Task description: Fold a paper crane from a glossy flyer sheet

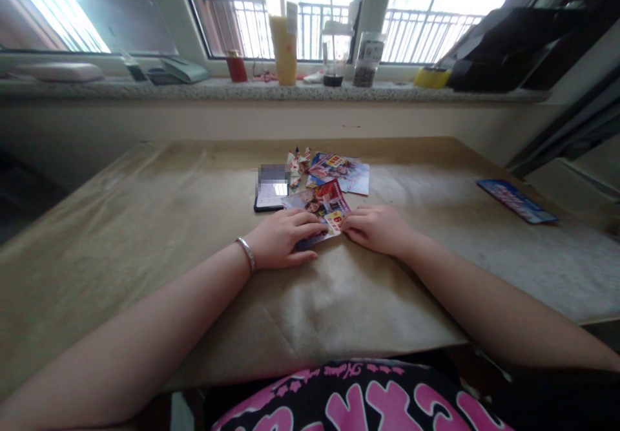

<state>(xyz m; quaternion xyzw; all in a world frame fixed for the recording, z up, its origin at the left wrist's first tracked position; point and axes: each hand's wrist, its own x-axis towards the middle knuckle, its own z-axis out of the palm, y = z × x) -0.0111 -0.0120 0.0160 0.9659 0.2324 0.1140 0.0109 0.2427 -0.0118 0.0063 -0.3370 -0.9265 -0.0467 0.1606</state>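
On the windowsill (194,94), a tall cup (282,53) is showing yellow through most of its height, though whether that is filling or wall cannot be told. A clear cup (333,69) is holding something dark at its bottom, and a clear tub (367,69) beside it is holding dark contents low down. A red bottle (237,68) is standing to their left, its contents hidden.

On the worktop (194,192), a colourful printed sheet (334,198) is lying between and slightly beyond the two hands. The left hand (285,237) is resting open over its lower left part, fingers stretched. The right hand (375,229) is curling its fingers at the lower right edge; whether it is pinching the paper cannot be told. A phone (266,199) is lying just left of the sheet, and other printed sheets (358,179) are lying beyond it.
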